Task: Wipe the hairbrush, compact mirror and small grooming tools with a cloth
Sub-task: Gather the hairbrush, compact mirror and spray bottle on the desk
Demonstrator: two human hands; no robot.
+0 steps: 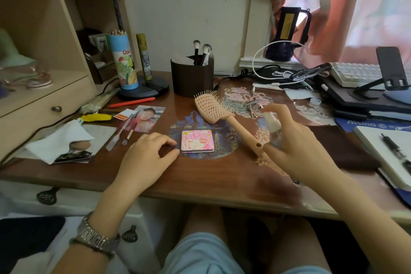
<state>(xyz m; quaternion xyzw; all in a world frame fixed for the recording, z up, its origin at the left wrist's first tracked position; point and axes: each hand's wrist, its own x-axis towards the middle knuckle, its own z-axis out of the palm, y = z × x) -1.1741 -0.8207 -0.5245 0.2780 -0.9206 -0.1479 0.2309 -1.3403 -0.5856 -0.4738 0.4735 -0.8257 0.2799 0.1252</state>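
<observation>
A peach vented hairbrush [214, 108] lies diagonally on the brown desk, handle toward me. A square pink compact mirror [197, 141] lies flat just left of the handle. Small metal grooming tools [253, 104] rest behind the brush on a pink decal. My right hand [295, 149] holds a small clear spray bottle [274, 128] upright, nozzle pointing left, beside the brush handle. My left hand [149, 155] rests palm down on the desk, fingertips touching the mirror's left edge, holding nothing. A white cloth [64, 140] lies at the left of the desk.
A dark brush holder [192, 78] with makeup brushes stands behind the hairbrush. Photos, pens and a yellow tube lie at the left. A keyboard [355, 73], phone stand, cables and a notebook [387, 153] crowd the right. A wooden shelf unit [44, 51] rises on the left.
</observation>
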